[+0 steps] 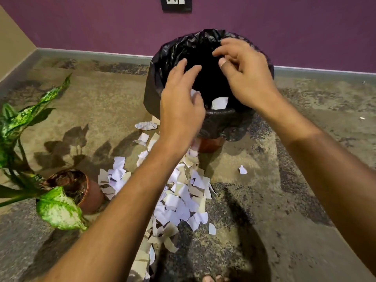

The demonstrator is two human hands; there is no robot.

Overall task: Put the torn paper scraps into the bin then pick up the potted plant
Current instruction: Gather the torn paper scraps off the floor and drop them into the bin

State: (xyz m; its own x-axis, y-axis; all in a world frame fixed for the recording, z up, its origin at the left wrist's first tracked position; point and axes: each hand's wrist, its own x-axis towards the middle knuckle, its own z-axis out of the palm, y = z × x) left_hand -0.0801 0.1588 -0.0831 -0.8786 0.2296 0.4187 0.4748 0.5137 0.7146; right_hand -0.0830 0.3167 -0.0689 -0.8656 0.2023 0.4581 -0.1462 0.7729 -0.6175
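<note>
Both my hands hang over the mouth of the bin (173, 64), which stands on the floor (284, 180) against the purple wall (101, 27) and is lined with a black bag. My left hand (181, 104) is over the near-left rim, fingers (179, 67) loosely spread and reaching forward; a white scrap (194, 93) shows at the edge of its palm, though I cannot tell whether I am gripping it. My right hand (246, 78) is over the right side of the opening, fingers curled loosely with the thumb (223, 64) apart from them, holding nothing I can see. One white piece (219, 102) lies inside the bin near the front rim. Most of the torn paper scraps (179, 200) are still on the floor, in a heap running from the bin's foot back towards me, with a few strays (242, 169) off to the right. The potted plant (61, 192) stands on the floor to my left, its brown pot just beside the heap's edge and its green-and-white leaves spreading out leftward.
</note>
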